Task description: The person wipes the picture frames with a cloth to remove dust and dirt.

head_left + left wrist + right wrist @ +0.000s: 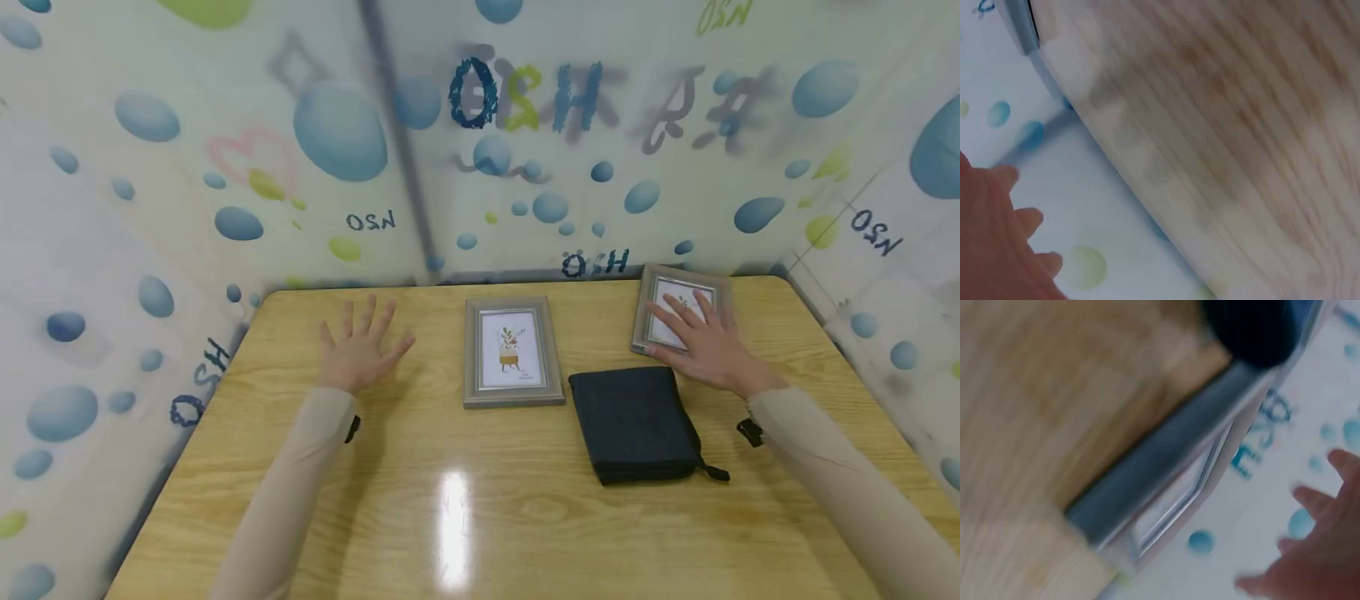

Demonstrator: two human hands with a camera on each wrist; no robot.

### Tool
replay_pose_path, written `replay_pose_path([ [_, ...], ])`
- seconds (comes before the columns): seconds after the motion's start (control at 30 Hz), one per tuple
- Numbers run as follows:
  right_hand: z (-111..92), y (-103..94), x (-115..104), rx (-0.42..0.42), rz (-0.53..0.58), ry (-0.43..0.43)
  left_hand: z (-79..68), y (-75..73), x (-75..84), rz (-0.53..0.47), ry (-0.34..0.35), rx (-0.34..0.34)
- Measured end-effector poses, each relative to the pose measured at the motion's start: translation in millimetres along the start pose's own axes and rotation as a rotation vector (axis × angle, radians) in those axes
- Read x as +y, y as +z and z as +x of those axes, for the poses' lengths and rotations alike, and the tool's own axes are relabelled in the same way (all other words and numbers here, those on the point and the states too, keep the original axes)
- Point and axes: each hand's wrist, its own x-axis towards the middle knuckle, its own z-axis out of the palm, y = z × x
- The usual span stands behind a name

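"How's that left hand (360, 350)?"

"Fingers spread, holding nothing, above the far left of the wooden table (412, 467)."

"And the right hand (705, 343)?"

"Spread too, holding nothing, over the right-hand picture frame (670, 291). From the wrist's side I see a gap between them."

"Anything nearby?"

"A black pouch (637, 425) lies just in front of that frame, and the other picture frame (512, 354) lies left of both."

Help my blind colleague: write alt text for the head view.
Left hand and right hand, fingers spread, hover over a wooden table, the right partly hiding a picture frame; another frame lies between the hands, beside a black pouch.
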Motion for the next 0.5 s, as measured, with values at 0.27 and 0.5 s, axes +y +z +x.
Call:
replay_pose_path([
  [0.27,-22,14.5,-50,0.015,0.065,-0.430,-9.7,11.0,46.6,-0.081,0.305,-0.061],
  [0.5,-47,21.3,-79,-0.351,0.054,-0.333,-21.1,17.5,82.1,-0.080,0.501,-0.144],
])
